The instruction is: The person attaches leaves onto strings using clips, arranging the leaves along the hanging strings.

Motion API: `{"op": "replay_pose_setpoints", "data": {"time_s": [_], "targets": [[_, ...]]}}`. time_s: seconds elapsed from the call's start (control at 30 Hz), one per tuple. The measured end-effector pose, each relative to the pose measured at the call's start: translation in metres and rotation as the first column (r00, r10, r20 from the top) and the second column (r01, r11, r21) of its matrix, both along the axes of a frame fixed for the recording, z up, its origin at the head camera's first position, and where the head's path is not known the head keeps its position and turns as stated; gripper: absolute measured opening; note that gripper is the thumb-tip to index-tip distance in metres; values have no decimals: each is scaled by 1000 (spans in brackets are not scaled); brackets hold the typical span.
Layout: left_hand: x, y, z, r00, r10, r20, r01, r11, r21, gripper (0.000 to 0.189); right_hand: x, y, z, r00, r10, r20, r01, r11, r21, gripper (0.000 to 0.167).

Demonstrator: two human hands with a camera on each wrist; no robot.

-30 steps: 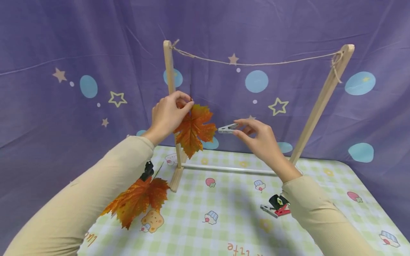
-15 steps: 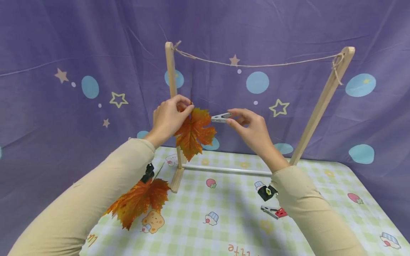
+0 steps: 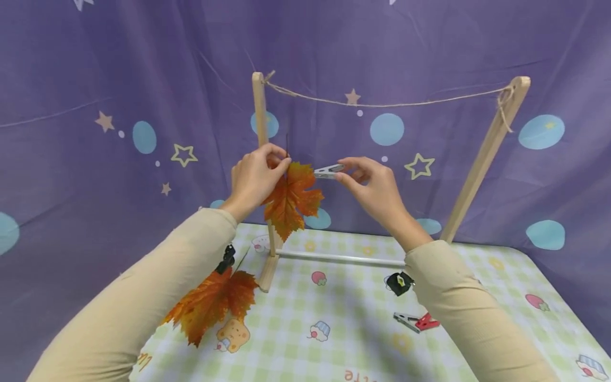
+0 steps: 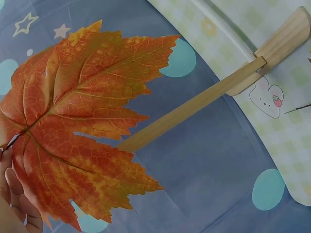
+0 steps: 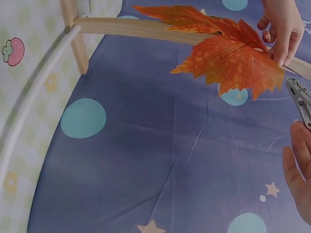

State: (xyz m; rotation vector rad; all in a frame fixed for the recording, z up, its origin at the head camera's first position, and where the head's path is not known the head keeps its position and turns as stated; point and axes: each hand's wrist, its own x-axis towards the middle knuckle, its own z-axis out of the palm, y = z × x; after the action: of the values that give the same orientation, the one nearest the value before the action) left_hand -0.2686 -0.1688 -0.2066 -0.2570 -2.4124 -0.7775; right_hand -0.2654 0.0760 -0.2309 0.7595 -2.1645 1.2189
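At mid-frame in the head view, the left hand [image 3: 255, 175] pinches an orange leaf [image 3: 293, 200] at its stem end; right of it, the right hand [image 3: 374, 185] pinches a grey clip [image 3: 328, 172]. String [image 3: 382, 104] spans above both. Left wrist view: leaf across left half. Right wrist view: leaf upper right, clip just beside, at right edge.

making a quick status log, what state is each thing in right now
Held leaf: stem up, pinched in left hand
Held grey clip: pinched in right hand
String: tied at both ends, sagging
Wooden frame: standing on tablecloth
Loose leaf: lying on tablecloth, partly behind left sleeve
Red clip: lying on tablecloth
Loose grey clip: lying beside red clip
Black items: on tablecloth, details unclear
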Motion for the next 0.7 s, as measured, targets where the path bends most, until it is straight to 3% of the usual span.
{"op": "replay_pose_setpoints", "data": {"time_s": [0.2,0.37,0.7], "targets": [[2,2,5,1000,3,-18,-4,1000,-13,21,4,-3,15,999,10,-31,-11,1000,-6,29],[5,2,3,999,10,-30,-10,1000,-21,21,7,-8,17,999,14,-36,-15,1000,-20,29],[0,-1,7,998,29,-63,-30,999,-13,20,-2,-14,38,999,-10,-34,9,999,-38,28]]}}
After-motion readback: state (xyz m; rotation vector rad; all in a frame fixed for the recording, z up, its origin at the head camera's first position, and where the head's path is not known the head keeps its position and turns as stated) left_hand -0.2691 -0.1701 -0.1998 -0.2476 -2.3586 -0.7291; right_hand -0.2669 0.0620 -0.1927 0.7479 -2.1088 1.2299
